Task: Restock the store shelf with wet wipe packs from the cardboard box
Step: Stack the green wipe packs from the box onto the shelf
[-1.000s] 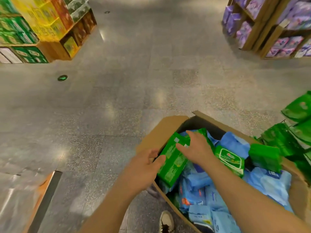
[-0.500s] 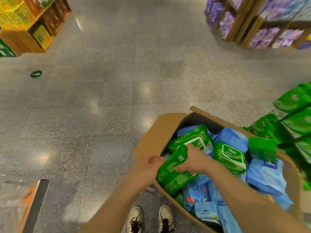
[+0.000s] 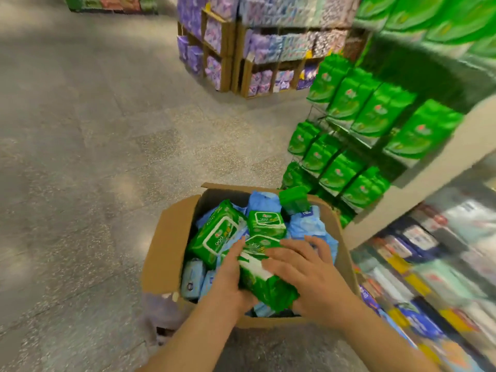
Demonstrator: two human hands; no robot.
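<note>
The fingers (image 3: 298, 251) of the right hand (image 3: 308, 272) lie spread and nearly straight over the top of a glossy green plastic wet wipe pack with a white label (image 3: 264, 277), pressing on it rather than curling round it; the left hand (image 3: 230, 275) comes at the same pack from its other side, palm against the wrapper, though whether its fingers wrap underneath I cannot tell, the pack hiding them. That, to my eye, is the weak point: the film looks slick and the pack soft, squeezed between two palms with little hooked beneath it, so it could slide out and drop back among the others; it also sits against a second green pack with a white oval label (image 3: 265, 222), which may get dragged along or tipped as the first one rises. The pack is inside the open brown cardboard box (image 3: 166, 253), low at its near end, amid loose blue soft packs (image 3: 308, 224); the box stands on the grey speckled floor (image 3: 94, 157). Both forearms reach forward and down from the bottom of the view, wrists converging, the right a little higher; the wire store shelf of hanging green pouches (image 3: 349, 135) is off to the right, just beside the box.
</note>
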